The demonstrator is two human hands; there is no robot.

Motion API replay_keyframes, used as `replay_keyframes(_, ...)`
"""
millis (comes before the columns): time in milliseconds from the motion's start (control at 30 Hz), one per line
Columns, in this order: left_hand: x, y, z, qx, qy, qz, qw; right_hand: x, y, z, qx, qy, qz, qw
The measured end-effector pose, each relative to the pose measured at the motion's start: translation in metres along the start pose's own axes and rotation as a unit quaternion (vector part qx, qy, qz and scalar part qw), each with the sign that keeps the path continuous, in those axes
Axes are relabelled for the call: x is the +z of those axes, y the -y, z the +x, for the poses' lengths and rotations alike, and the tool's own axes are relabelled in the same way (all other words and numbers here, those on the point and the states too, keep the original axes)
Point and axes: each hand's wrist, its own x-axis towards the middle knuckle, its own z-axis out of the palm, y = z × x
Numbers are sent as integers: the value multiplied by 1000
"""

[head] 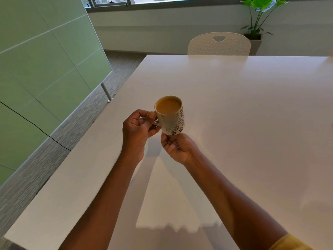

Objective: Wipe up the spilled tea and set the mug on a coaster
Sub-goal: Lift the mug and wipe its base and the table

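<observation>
A cream mug (171, 118) with a dark leaf pattern is held above the white table (243, 105), nearly full of milky tea. My left hand (137, 131) pinches its handle from the left. My right hand (177, 147) cups the mug's base from below, fingers curled under it. The mug stays upright. No coaster, cloth or spill shows anywhere in view.
A white perforated chair (219, 44) stands at the table's far edge. A potted plant (257, 20) sits in the back right corner. A green glass partition (45, 60) and grey carpet run along the left, past the table's left edge.
</observation>
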Motion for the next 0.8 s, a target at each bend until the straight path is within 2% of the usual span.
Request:
replay_keyframes(133,-2,0,1,1,-7,2,1000,-13,-11,-9,31,17,-31,999)
replay_keyframes(400,-5,6,2,-13,-4,-4,1000,-38,-7,-34,39,21,-4,999)
replay_keyframes(800,0,7,-2,-17,11,5,1000,-41,21,-36,-50,10,25,998)
